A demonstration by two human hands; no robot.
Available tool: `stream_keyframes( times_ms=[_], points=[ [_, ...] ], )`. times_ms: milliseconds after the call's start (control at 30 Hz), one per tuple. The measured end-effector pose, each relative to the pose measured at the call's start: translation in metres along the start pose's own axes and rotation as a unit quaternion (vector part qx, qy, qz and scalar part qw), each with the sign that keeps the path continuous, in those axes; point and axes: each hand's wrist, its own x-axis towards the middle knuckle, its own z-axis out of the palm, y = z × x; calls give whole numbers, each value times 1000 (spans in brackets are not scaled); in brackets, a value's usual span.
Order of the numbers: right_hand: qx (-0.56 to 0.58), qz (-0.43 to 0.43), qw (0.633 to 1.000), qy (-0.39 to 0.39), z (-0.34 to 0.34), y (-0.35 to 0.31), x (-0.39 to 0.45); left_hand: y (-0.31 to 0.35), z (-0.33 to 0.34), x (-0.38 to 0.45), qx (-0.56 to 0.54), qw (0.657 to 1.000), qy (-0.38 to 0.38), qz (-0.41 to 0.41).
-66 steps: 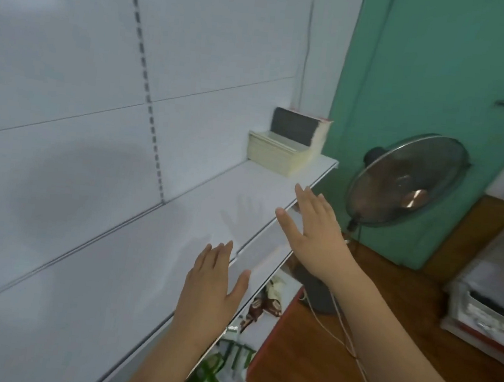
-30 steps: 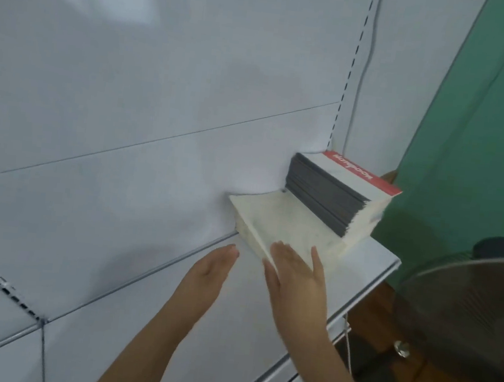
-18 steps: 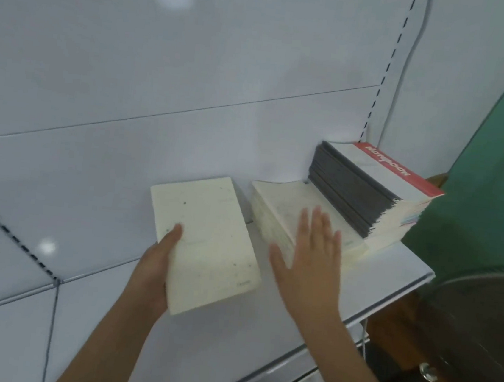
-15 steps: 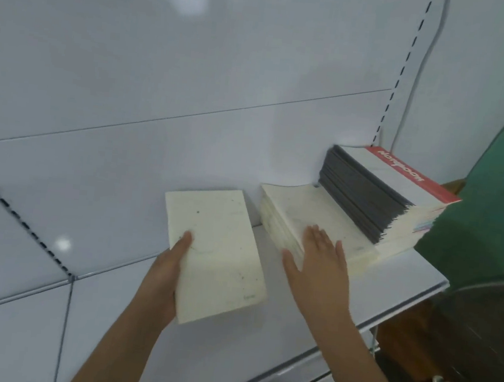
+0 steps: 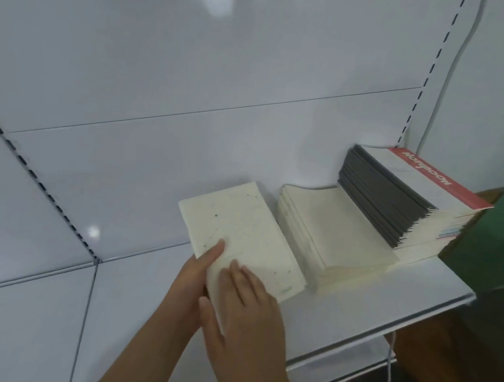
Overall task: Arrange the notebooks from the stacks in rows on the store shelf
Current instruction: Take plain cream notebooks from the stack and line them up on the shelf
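Currently left hand [image 5: 191, 281] grips the cream notebook [image 5: 240, 233] at its near-left edge, thumb on top; right hand [image 5: 247, 308] lies flat on the cover. Notebook sits just left of the cream stack [image 5: 333, 230]. Likely light, floppy; hold by the edges.

White store shelf [image 5: 403, 306], seen from above, its pale front edge strip running down to the left. Two stacks of notebooks lay on it against the back panel: a low cream stack [image 5: 333, 230] and, touching its right side, a taller stack with dark spines [image 5: 398, 203], topped by a red-banded cover. A single cream notebook [image 5: 246, 230] lay tilted just left of the low stack.
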Motion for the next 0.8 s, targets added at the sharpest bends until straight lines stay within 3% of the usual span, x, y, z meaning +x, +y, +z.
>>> stream_keyframes(
  times_ms=[133, 267, 300, 400, 467, 800],
  points=[
    [48, 40, 998, -14, -6, 15, 23, 5, -27, -16, 59, 995, 46, 59],
    [142, 113, 975, -126, -7, 8, 66, 18, -51, -49, 78, 988, 115, 68],
    [218, 144, 951, -168, -5, -1, 75, 23, -59, -60, 81, 985, 135, 65],
    [431, 225, 833, -266, 8, -43, 87, 32, -89, -94, 90, 976, 190, 56],
    [472, 235, 794, -302, 28, -72, 79, 35, -111, -119, 91, 968, 228, 57],
    [538, 207, 768, -280, 84, -246, 9, 48, -232, -277, 103, 935, 315, 127]
  ],
)
